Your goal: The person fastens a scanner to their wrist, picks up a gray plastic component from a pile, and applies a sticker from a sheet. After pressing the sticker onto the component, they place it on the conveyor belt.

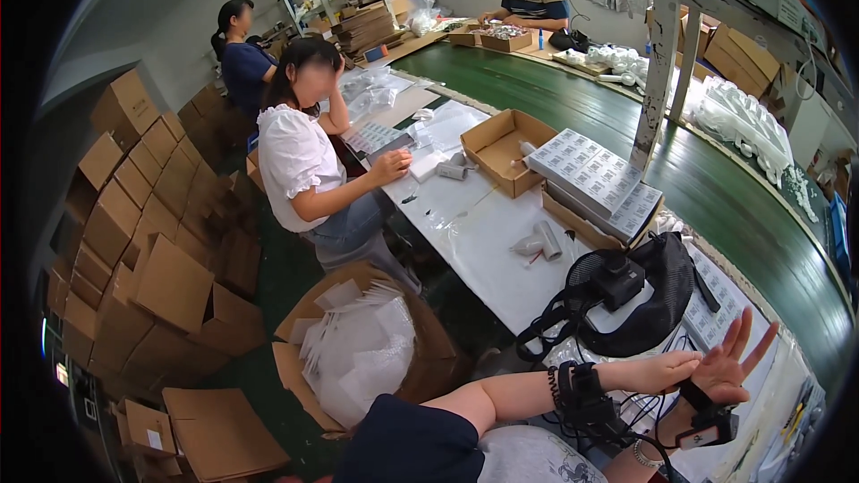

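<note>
My right hand (732,362) is raised at the lower right, palm up and fingers spread, with nothing in it. A black strap with a small device (707,427) sits on its wrist. My left hand (660,372) reaches across from the left and touches the base of the right palm; its fingertips are hidden behind the right hand. On my left wrist is a black banded device (583,394) with cables. Just beyond both hands, a small black fan (626,295) stands on the white table (483,241).
Grey tubes (540,241), an open cardboard box (501,150) and trays of small printed boxes (592,172) lie on the table. A green conveyor belt (743,197) runs on the right. A seated person in a white blouse (300,161) works opposite, with two more people behind. Stacked cartons (134,215) fill the left.
</note>
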### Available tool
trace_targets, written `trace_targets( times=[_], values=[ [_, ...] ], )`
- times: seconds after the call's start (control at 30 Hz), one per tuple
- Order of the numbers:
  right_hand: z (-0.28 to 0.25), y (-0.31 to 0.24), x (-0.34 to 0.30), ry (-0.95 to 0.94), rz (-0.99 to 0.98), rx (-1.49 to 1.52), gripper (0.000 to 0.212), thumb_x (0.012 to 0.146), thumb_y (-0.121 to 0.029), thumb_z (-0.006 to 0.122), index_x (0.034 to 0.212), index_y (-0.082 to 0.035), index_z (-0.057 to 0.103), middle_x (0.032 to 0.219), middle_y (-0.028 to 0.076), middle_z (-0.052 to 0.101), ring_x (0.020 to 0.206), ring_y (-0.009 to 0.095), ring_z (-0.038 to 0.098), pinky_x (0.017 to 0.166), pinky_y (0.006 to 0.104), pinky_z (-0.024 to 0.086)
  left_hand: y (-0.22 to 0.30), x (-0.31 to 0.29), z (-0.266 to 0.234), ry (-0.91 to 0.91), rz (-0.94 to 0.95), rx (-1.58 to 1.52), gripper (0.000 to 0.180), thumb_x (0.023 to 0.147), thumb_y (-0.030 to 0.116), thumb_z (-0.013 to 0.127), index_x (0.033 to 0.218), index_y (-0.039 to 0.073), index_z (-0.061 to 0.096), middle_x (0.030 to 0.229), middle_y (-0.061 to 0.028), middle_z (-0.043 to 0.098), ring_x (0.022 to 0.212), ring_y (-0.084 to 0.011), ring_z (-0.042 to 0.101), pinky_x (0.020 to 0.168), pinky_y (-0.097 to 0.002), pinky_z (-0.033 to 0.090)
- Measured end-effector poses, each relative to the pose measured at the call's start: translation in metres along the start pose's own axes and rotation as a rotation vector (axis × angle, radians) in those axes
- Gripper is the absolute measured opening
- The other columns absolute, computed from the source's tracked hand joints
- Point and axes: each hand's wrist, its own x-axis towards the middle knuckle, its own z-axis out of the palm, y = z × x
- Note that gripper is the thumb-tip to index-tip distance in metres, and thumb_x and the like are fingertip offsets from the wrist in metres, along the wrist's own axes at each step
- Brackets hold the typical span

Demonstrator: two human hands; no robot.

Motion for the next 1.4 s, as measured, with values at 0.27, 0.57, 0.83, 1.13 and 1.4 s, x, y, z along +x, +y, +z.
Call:
trace_targets(
  times=[0.27,0.57,0.83,1.13,1.4],
  values=[
    [0.017,0.015,0.016,-0.384,-0.324,-0.339,0.097,0.074,-0.034,0.068,0.14,-0.009,0.0,0.138,0.026,0.019,0.122,0.03,0.034,0.089,0.0323,0.045,-0.002,-0.001,-0.007,-0.047,-0.189,-0.082,0.021,0.094,0.024,0.032,0.098,0.007,0.045,0.063,0.0033,0.039,0.048,-0.0055,0.035,0.042,-0.0198,0.027],
    [-0.041,-0.002,0.021,-0.539,-0.034,0.427,0.08,0.08,-0.033,0.061,0.138,-0.006,0.012,0.136,0.024,0.027,0.115,0.027,0.04,0.086,0.0317,0.045,0.02,0.002,0.01,-0.053,0.135,0.172,0.027,0.094,0.023,0.033,0.105,0.003,0.046,0.067,-0.0007,0.044,0.058,-0.0095,0.043,0.052,-0.0222,0.035],
    [0.028,-0.001,0.021,-0.259,-0.477,-0.67,0.069,0.084,-0.046,0.051,0.133,-0.004,0.026,0.135,0.02,0.03,0.121,0.029,0.037,0.091,0.044,0.04,0.003,0.005,0.014,-0.02,0.144,0.201,0.027,0.093,0.021,0.032,0.089,-0.001,0.047,0.065,-0.005,0.046,0.06,-0.0139,0.043,0.056,-0.0279,0.037],
    [0.03,-0.016,0.031,0.264,-0.551,-0.658,0.055,0.09,-0.042,0.043,0.128,-0.004,0.033,0.126,0.016,0.041,0.113,0.026,0.043,0.096,0.0392,0.035,0.016,-0.001,0.015,-0.103,0.209,0.454,0.026,0.091,0.018,0.035,0.093,-0.004,0.049,0.071,-0.0141,0.054,0.065,-0.0229,0.05,0.064,-0.0342,0.042],
    [0.031,-0.023,0.02,-0.078,0.086,1.044,0.026,0.095,-0.02,0.038,0.113,-0.002,0.043,0.082,0.005,0.041,0.069,0.013,0.042,0.07,0.0256,0.04,0.021,-0.005,0.02,-0.046,0.26,0.432,0.021,0.085,0.016,0.042,0.088,-0.002,0.052,0.065,-0.0182,0.054,0.057,-0.0259,0.05,0.057,-0.034,0.041]
  ],
)
